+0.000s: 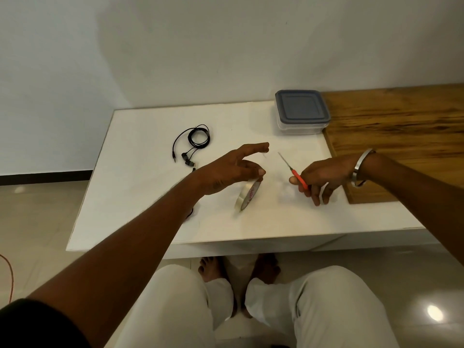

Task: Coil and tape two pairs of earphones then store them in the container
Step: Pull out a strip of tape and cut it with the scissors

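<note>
One pair of black earphones (192, 144) lies loosely coiled on the white table (140, 197), far left of my hands. A bit of black wire (191, 212) shows beside my left forearm; the rest of it is hidden. My left hand (233, 172) pinches the top of a clear tape roll (247, 195) that stands on edge, with the index finger stretched out above it. My right hand (324, 178) grips small orange-handled scissors (292, 170), blades pointing up and left towards the left hand. The clear container (302, 114) with its grey lid on sits at the table's back right.
A wooden board (401, 136) adjoins the table on the right, touching the container's side. The white wall stands right behind the table. My knees and bare feet are below the table's front edge. A red cord (10, 277) lies on the floor at left.
</note>
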